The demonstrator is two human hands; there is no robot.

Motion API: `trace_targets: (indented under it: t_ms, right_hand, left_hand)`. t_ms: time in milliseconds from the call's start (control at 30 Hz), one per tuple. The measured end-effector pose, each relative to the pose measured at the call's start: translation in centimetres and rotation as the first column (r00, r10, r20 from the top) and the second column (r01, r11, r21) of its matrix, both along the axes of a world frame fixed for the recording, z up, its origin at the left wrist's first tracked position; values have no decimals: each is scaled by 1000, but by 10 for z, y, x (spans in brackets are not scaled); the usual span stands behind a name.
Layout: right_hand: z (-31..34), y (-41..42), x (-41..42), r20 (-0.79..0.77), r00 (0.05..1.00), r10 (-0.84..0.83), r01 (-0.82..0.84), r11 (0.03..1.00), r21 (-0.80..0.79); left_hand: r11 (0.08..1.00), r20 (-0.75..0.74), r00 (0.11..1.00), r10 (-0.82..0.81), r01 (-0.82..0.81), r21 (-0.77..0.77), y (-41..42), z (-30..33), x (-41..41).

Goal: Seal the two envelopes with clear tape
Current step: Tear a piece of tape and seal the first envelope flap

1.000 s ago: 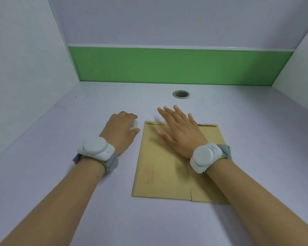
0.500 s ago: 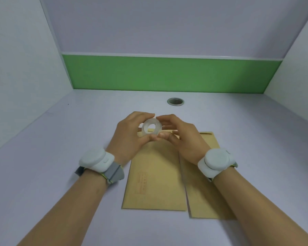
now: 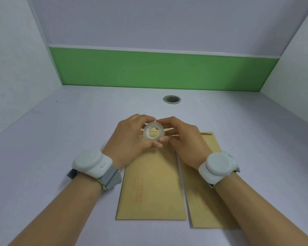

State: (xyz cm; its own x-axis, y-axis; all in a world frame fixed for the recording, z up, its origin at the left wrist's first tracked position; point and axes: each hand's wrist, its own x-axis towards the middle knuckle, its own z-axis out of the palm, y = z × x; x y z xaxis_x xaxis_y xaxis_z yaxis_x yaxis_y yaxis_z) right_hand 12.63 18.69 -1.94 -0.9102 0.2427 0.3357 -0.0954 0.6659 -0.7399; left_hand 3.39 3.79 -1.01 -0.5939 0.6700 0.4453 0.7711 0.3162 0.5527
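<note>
Head view: two brown envelopes, the left envelope and the right envelope, lie flat side by side on the desk, presumably set out so their far flaps can be taped in turn. Above those flaps, the roll of clear tape is held up between both hands. The left hand grips its left side with curled fingers and thumb, while the right hand pinches its right side, probably hunting for the tape's loose end.

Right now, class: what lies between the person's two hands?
In the head view, the roll of clear tape, held above the envelopes, sits between the left hand and right hand; both grip it.
</note>
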Motion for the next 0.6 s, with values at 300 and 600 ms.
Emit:
trace_targets:
  t_ms: [300, 600]
  right_hand:
    - [-3, 2, 1, 37, 998, -55, 54, 998, 46]
    - [-2, -2, 0, 64, 997, -31, 25, 996, 81]
  left_hand:
    - [998, 24, 1000, 14, -13, -64, 5, -6, -1]
    - [993, -4, 1000, 11, -11, -114, 0, -11, -3]
